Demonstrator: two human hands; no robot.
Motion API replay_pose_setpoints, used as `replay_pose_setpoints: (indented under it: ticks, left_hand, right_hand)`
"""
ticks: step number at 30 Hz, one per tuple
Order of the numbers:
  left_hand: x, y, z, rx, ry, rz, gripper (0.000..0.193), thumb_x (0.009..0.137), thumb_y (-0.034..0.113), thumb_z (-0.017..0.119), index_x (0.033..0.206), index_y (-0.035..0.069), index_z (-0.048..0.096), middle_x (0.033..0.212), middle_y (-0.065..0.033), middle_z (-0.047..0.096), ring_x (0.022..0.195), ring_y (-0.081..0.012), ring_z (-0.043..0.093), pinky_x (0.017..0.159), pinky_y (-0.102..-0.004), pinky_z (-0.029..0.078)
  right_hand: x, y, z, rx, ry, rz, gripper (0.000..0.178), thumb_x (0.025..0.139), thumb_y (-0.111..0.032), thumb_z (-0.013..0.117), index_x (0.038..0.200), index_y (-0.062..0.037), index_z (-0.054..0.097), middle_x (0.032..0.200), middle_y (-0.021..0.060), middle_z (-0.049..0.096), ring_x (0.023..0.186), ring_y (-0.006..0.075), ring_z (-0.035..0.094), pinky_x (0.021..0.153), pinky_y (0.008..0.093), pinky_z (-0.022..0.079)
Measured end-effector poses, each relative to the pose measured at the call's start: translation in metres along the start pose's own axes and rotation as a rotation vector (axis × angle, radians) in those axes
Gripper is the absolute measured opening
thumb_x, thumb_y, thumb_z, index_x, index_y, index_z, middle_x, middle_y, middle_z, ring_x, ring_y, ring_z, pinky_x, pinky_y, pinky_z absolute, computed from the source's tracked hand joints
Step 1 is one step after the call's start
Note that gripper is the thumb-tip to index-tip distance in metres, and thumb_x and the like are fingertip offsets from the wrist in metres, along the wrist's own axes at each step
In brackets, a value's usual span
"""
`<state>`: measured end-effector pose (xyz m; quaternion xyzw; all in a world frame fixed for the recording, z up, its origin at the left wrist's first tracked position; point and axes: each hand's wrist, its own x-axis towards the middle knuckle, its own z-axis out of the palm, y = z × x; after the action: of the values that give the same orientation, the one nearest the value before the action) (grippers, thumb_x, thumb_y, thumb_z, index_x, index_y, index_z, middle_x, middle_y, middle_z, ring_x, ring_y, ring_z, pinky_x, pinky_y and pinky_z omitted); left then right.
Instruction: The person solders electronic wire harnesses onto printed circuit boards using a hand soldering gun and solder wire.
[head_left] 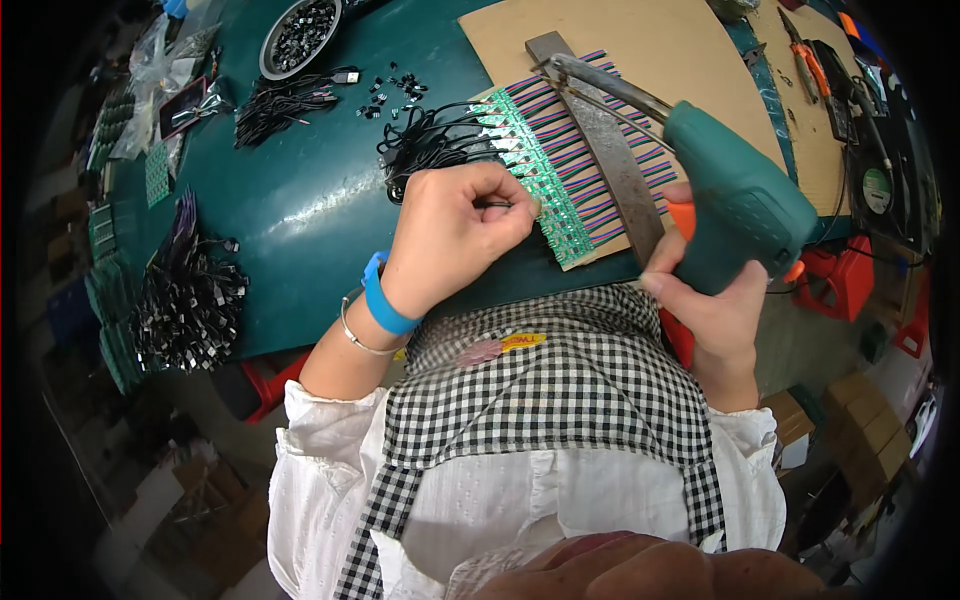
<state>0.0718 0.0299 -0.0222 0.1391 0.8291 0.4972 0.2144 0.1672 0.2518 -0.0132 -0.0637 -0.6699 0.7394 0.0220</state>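
My left hand (455, 225) is closed in a pinch on a black cable (492, 205) at the near left edge of a green circuit board panel (545, 190). Several other black cables (425, 150) run from the panel's far left edge into a tangle. Thin coloured wires (570, 150) stretch out from the panel's right side, and a flat metal bar (605, 145) lies across them. Wrapped round the handle of a green soldering gun (735, 180) is my right hand (715, 305), close to its orange trigger (683, 218). The gun's metal tip hangs over the bar's far end.
Beneath the panel lies a cardboard sheet (650, 45) on the green table (300, 270). A bowl (272, 62) of small black parts, loose connectors (390, 90) and cable bundles (190, 300) sit to the left. Pliers (808, 65) rest at the far right, with a red stool (840, 280) below.
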Motion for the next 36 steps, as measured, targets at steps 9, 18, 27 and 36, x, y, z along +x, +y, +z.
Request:
replay_pose_setpoints:
  ticks: [9, 18, 27, 36]
  left_hand:
    - [0.016, -0.012, 0.002, 0.132, 0.097, 0.052, 0.013, 0.077, 0.007, 0.070, 0.070, -0.001, 0.063, 0.057, 0.0036, 0.054, 0.054, 0.0003, 0.044, 0.049, -0.0181, 0.037]
    - [0.017, -0.007, 0.006, 0.216, 0.152, 0.099, 0.014, 0.074, 0.008, 0.070, 0.066, 0.000, 0.061, 0.050, 0.0025, 0.049, 0.048, -0.0004, 0.040, 0.046, -0.0194, 0.034]
    - [0.018, -0.009, 0.007, 0.230, 0.166, 0.147, 0.013, 0.072, 0.007, 0.070, 0.065, 0.000, 0.061, 0.049, 0.0016, 0.051, 0.047, -0.0012, 0.040, 0.045, -0.0200, 0.035]
    - [0.021, -0.009, 0.007, 0.240, 0.158, 0.165, 0.013, 0.071, 0.007, 0.070, 0.064, 0.000, 0.061, 0.050, 0.0007, 0.053, 0.047, -0.0012, 0.042, 0.045, -0.0199, 0.036]
  right_hand:
    - [-0.025, 0.001, -0.037, 0.086, 0.052, 0.088, 0.068, 0.063, 0.008, 0.071, 0.124, 0.0099, 0.043, 0.118, 0.0229, 0.053, 0.063, 0.0156, 0.057, 0.055, 0.0252, 0.047]
    - [-0.039, 0.011, -0.052, 0.159, -0.130, 0.054, 0.059, 0.071, 0.008, 0.066, 0.124, 0.0135, 0.041, 0.112, 0.0247, 0.055, 0.058, 0.0157, 0.057, 0.050, 0.0254, 0.048]
    - [-0.040, 0.007, -0.048, 0.163, -0.094, 0.094, 0.050, 0.073, 0.009, 0.065, 0.118, 0.0110, 0.044, 0.101, 0.0186, 0.055, 0.061, 0.0159, 0.058, 0.051, 0.0245, 0.048]
    - [-0.044, 0.012, -0.043, 0.098, 0.047, 0.154, 0.050, 0.073, -0.004, 0.070, 0.111, 0.0106, 0.042, 0.067, 0.0111, 0.052, 0.049, 0.0158, 0.051, 0.042, 0.0255, 0.043]
